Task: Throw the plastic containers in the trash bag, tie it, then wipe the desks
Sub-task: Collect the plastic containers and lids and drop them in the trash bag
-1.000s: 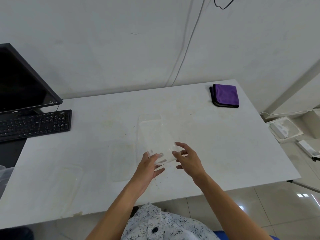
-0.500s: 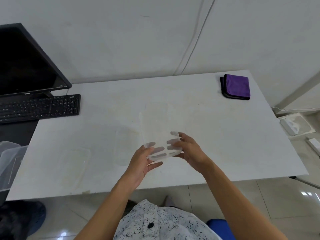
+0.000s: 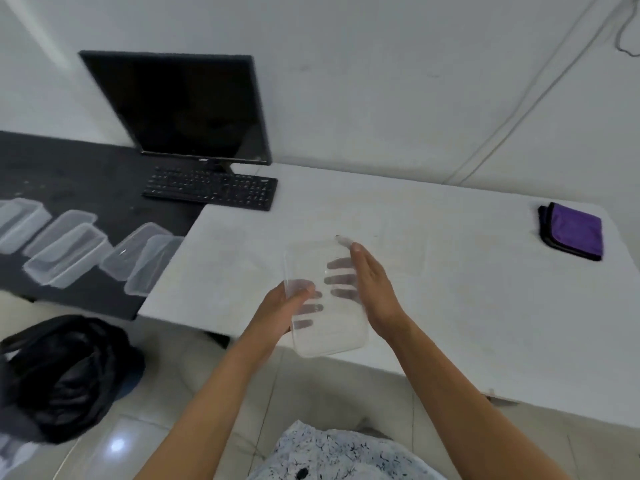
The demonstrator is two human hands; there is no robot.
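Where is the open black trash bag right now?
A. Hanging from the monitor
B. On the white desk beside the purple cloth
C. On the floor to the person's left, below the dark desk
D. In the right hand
C: the black trash bag sits slumped on the tiled floor at lower left, in front of the dark desk.

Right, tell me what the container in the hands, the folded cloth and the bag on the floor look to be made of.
Container: clear thin plastic, slightly frosted; the fingers show through its walls.
Cloth: purple with a dark edge, matte and plush, probably microfibre.
Bag: black plastic film, by its glossy crumpled folds.
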